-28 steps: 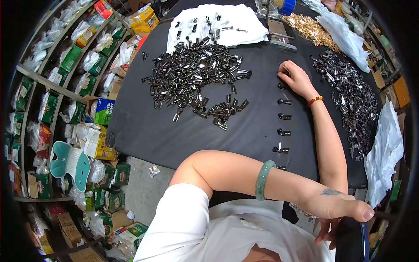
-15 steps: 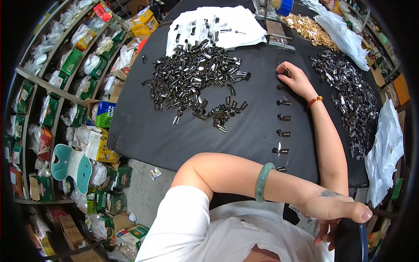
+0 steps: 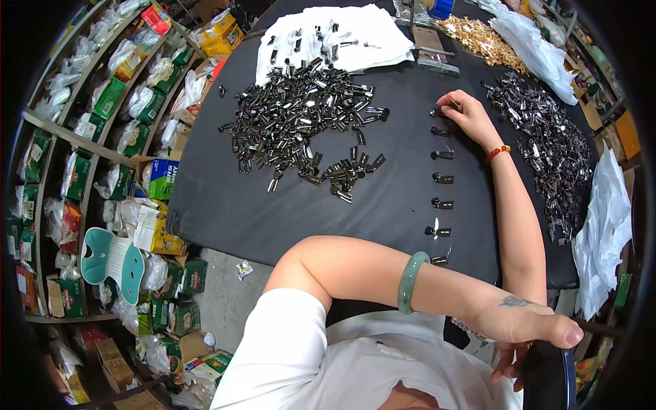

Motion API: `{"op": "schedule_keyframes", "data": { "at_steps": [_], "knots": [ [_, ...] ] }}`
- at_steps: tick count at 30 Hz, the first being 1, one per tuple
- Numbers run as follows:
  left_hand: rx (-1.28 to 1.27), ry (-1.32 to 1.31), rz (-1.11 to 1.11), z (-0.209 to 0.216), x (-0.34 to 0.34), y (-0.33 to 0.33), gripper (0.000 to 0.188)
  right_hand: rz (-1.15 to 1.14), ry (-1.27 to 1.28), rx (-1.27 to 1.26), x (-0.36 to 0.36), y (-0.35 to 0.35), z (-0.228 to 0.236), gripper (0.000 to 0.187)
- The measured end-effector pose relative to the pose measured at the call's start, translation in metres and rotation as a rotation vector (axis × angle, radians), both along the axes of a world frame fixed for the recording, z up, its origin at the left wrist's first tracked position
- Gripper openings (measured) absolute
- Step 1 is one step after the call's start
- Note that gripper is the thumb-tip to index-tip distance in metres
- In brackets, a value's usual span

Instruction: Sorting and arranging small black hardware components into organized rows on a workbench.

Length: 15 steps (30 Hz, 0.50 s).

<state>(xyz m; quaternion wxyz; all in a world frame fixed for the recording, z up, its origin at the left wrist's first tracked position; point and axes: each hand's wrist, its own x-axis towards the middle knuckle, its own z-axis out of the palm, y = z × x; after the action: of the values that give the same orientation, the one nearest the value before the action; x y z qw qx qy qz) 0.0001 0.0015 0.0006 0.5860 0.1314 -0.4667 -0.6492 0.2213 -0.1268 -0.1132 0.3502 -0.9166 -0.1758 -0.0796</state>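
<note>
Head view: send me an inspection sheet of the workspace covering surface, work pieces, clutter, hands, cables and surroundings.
Surface: black tabletop, lying flat around the pieces.
Work pieces: column of small black pieces, spaced apart; larger black heap to its left.
Clutter: second dark heap at right; gold-coloured pieces at the far right; white sheets with black pieces on them.
Hands: right hand at the column's far end, fingertips together, grip unclear; left hand holds a dark flat object.
Cables: nothing seen.
Surroundings: shelves of boxed and bagged goods at left; grey floor.
</note>
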Motion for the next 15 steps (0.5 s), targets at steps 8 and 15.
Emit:
{"op": "schedule_keyframes", "data": {
  "at_steps": [8, 15],
  "knots": [
    [-0.015, 0.005, -0.012, -0.0023, -0.0009, -0.0008, 0.082, 0.0, -0.035, -0.144, -0.0021, 0.0022, -0.0006, 0.012],
    [-0.005, -0.008, -0.007, -0.0029, -0.0018, -0.0005, 0.082, 0.05, -0.024, -0.103, -0.0047, 0.0037, 0.0028, 0.008]
  ]
}}
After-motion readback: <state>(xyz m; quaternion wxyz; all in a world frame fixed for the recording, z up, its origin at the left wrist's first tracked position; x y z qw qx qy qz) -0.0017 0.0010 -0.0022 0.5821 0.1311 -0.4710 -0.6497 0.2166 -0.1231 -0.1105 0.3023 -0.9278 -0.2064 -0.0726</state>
